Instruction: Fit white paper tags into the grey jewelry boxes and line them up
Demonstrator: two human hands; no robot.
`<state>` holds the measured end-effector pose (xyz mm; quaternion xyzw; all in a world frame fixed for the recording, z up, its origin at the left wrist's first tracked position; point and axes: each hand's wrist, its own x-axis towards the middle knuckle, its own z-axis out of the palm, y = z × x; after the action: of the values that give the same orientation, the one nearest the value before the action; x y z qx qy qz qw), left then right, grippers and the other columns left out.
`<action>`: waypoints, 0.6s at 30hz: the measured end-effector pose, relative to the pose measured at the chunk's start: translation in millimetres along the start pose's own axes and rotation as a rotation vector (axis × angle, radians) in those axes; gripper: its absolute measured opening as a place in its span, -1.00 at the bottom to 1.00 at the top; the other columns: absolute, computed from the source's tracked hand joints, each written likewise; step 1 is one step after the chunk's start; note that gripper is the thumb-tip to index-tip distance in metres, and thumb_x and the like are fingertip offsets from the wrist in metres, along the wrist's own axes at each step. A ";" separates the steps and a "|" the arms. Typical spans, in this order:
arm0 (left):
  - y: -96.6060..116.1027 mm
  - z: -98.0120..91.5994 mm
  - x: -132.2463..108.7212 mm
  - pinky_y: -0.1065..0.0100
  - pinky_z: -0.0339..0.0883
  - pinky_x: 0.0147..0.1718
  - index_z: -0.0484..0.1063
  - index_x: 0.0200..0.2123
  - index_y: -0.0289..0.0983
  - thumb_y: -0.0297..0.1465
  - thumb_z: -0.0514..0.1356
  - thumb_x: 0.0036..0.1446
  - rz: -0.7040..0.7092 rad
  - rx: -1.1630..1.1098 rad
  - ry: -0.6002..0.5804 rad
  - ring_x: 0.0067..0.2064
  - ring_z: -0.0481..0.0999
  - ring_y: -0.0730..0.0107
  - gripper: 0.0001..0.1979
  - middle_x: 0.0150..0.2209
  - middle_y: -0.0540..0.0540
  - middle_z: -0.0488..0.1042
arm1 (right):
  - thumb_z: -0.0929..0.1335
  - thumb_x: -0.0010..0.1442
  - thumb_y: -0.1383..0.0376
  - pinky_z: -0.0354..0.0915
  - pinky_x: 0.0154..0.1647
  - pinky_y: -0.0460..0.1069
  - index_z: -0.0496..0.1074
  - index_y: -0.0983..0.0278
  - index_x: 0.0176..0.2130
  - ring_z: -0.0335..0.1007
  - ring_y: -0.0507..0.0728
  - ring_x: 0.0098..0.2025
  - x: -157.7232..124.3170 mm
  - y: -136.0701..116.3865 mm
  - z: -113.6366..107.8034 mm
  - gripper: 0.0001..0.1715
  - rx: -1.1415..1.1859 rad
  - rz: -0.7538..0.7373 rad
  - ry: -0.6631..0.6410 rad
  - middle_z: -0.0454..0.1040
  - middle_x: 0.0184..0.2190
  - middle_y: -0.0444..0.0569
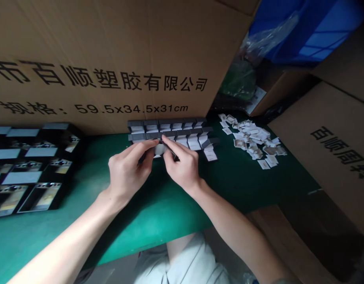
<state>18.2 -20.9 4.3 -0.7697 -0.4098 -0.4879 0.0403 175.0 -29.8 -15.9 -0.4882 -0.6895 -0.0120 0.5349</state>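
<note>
My left hand and my right hand meet over the green table, closed from both sides on a small dark box with a pale inside. Thumbs and fingertips press on its edges, and they cover much of it. Right behind my fingers stand two rows of small dark-grey boxes with raised lids and white interiors. One open box sits at the right end, a little forward of its row. Further right lies a loose pile of small white inserts.
Larger black boxes with clear-looking windows stand in rows at the left. A big printed carton rises behind the table. Another carton borders the right side. At the upper right are a blue bin and clear plastic wrap.
</note>
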 end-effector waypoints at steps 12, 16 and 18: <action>-2.6 0.1 1.0 0.44 0.54 -0.19 0.58 -0.02 -0.18 -0.50 0.17 0.34 0.031 -0.006 -0.032 -0.14 0.73 0.32 -0.76 -0.10 -0.06 0.72 | 0.24 0.39 0.42 0.57 0.11 -0.03 0.54 0.22 0.15 0.66 0.12 0.01 1.6 0.9 -1.8 -0.55 0.005 -0.037 -0.032 0.68 0.00 0.01; -4.5 0.3 0.5 0.43 0.55 -0.18 0.58 -0.04 -0.18 -0.50 0.16 0.35 0.052 -0.002 -0.045 -0.13 0.74 0.30 -0.77 -0.10 -0.06 0.72 | 0.23 0.40 0.43 0.59 0.08 -0.04 0.53 0.23 0.15 0.67 0.12 0.01 0.8 1.0 -1.4 -0.55 0.004 -0.043 -0.024 0.68 -0.01 0.02; -5.1 0.9 -0.3 0.45 0.54 -0.20 0.58 -0.06 -0.17 -0.51 0.16 0.34 0.064 -0.004 -0.034 -0.15 0.74 0.32 -0.77 -0.11 -0.05 0.73 | 0.24 0.40 0.43 0.59 0.08 -0.02 0.54 0.24 0.14 0.67 0.13 -0.01 0.1 1.5 -1.1 -0.55 -0.006 -0.054 -0.022 0.68 -0.02 0.03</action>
<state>15.3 -17.2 1.9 -0.7905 -0.3847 -0.4742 0.0475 176.8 -29.6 -16.1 -0.4713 -0.7080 -0.0231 0.5254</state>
